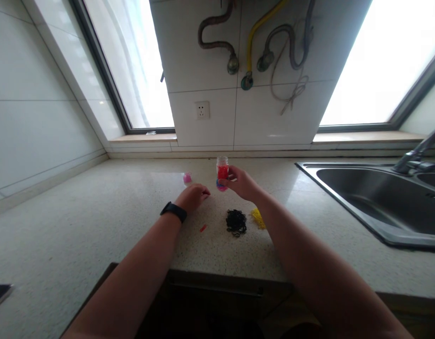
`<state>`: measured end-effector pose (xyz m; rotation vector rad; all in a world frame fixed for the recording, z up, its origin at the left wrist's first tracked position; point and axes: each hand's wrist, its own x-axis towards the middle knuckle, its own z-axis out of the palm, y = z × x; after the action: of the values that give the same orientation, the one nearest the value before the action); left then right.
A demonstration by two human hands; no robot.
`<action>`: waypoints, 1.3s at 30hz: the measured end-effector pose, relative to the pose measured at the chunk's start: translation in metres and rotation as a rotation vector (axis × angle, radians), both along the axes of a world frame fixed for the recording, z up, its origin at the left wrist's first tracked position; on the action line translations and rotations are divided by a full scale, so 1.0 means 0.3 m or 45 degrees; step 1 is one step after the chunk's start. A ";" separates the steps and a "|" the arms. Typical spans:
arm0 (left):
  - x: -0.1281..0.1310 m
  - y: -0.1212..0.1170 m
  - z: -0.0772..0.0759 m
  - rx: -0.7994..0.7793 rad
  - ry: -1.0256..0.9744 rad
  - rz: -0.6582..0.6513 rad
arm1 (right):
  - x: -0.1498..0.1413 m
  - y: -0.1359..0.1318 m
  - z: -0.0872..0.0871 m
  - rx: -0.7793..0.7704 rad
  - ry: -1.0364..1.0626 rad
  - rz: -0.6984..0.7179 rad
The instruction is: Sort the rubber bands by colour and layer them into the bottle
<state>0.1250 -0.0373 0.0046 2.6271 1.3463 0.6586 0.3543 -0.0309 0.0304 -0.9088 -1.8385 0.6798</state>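
My right hand (241, 181) is closed around a small clear jar (222, 173) without a lid on it. Inside the jar are red pieces above blue and pink ones. To the left of it, my left hand (194, 197) is low over the counter with its fingers curled together; what they pinch, if anything, is too small to tell. A small pink object (187, 178) lies just beyond this hand. Nearer to me are a pile of small black bands (236, 222), a yellow pile (258, 218) partly behind my right forearm, and a small red piece (203, 228).
The speckled counter (139, 188) ends at a front edge close to me. A steel sink (373, 197) with a tap (418, 150) is set in at the right. Behind stands a tiled wall with a socket (202, 110) and hoses (252, 42), between two windows.
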 end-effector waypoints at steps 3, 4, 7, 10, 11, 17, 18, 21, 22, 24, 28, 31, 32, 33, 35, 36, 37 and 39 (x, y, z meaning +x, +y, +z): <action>-0.023 -0.077 0.049 -0.129 -0.075 0.034 | 0.002 -0.004 0.004 -0.008 0.017 0.003; -0.029 -0.113 0.069 -0.238 -0.113 0.028 | 0.001 -0.007 0.007 -0.010 0.022 0.014; -0.034 -0.232 0.113 -0.426 -0.123 -0.031 | -0.002 -0.015 0.015 -0.014 0.036 0.037; -0.029 -0.323 0.108 -0.438 -0.133 0.053 | -0.002 -0.018 0.019 -0.014 0.041 0.051; -0.028 -0.343 0.098 -0.434 -0.122 0.082 | -0.002 -0.019 0.020 -0.011 0.041 0.053; -0.037 -0.396 0.056 -0.376 -0.115 0.087 | -0.006 -0.027 0.036 0.040 0.054 0.068; -0.039 -0.402 0.057 -0.372 -0.111 0.074 | -0.007 -0.030 0.040 0.045 0.061 0.074; -0.043 -0.417 0.067 -0.358 -0.072 0.056 | -0.002 -0.041 0.049 0.052 0.074 0.095; -0.045 -0.421 0.070 -0.353 -0.051 0.053 | 0.003 -0.046 0.052 0.052 0.075 0.100; -0.050 -0.423 0.075 -0.332 -0.007 0.054 | 0.017 -0.054 0.055 0.041 0.065 0.110; -0.055 -0.413 0.073 -0.276 0.079 0.051 | 0.055 -0.079 0.053 0.002 -0.002 0.111; -0.051 -0.406 0.084 -0.287 0.043 0.078 | 0.080 -0.108 0.044 -0.019 -0.039 0.137; -0.047 -0.405 0.097 -0.306 -0.005 0.095 | 0.086 -0.120 0.039 -0.032 -0.033 0.149; -0.041 -0.404 0.117 -0.324 -0.066 0.105 | 0.090 -0.132 0.034 -0.049 -0.016 0.162; -0.023 -0.401 0.180 -0.332 -0.216 0.106 | 0.094 -0.155 0.026 -0.087 0.049 0.191; -0.010 -0.399 0.221 -0.295 -0.288 0.078 | 0.094 -0.166 0.024 -0.108 0.078 0.206; 0.007 -0.396 0.268 -0.237 -0.351 0.052 | 0.093 -0.175 0.023 -0.127 0.102 0.226; 0.048 -0.385 0.367 -0.094 -0.467 0.006 | 0.090 -0.190 0.027 -0.151 0.141 0.277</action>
<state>0.1395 -0.1528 0.1148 2.2994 1.2385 1.0096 0.3813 -0.0879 0.0387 -0.7368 -1.8283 0.9643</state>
